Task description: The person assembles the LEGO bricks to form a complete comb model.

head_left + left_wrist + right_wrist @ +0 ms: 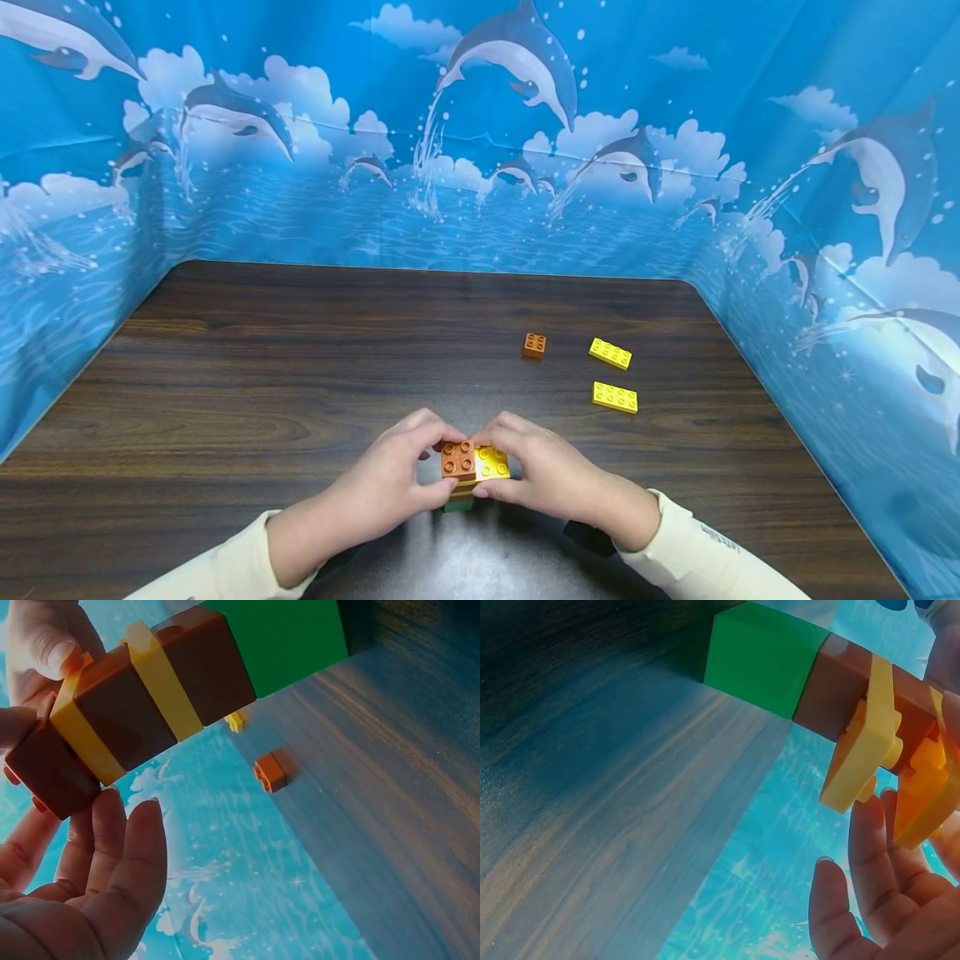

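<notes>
A tower of toy building bricks stands on the table in front of me. From its green brick [765, 660] at the bottom, brown bricks and yellow plates alternate upward. The lower yellow plate [862, 742] and the upper yellow plate [492, 463] both jut out to the right. Thumb and forefinger of my left hand [401, 471] pinch the brown brick [458, 459] on top, at the tower's left side. My right hand [536, 462] grips the jutting end of the upper plate between thumb and forefinger; its other fingers extend beneath, near the lower plate.
Farther back on the dark wooden table [300, 358] lies a loose brown brick [534, 345]. Right of it are two loose yellow plates, one farther off [611, 353] and one nearer [615, 397]. A blue dolphin-print curtain [465, 225] borders the table's back and sides.
</notes>
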`<state>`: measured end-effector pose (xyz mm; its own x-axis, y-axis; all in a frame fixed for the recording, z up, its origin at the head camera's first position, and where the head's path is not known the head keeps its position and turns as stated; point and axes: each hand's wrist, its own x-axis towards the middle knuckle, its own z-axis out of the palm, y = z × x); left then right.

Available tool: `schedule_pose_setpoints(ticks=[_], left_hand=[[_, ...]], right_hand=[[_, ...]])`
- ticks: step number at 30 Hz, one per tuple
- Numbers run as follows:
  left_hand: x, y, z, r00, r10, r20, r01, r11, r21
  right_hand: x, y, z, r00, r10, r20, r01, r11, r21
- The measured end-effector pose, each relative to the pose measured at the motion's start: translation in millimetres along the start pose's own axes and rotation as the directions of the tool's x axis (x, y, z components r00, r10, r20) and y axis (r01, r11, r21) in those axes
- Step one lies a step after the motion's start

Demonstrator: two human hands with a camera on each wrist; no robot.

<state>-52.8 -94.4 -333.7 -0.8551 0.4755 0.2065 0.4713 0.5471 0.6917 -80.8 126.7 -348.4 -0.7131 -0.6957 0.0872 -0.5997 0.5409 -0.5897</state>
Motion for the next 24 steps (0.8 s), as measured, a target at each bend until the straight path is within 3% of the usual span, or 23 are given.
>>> schedule_pose_setpoints(ticks=[24], left_hand=[[3.1,5.4,-1.8,0.998,-0.051,0.025,0.051,0.999,0.015]], right_hand=[[-1.0,-2.6,-0.4,0.997,-0.057,-0.052,0.058,0.998,0.002]])
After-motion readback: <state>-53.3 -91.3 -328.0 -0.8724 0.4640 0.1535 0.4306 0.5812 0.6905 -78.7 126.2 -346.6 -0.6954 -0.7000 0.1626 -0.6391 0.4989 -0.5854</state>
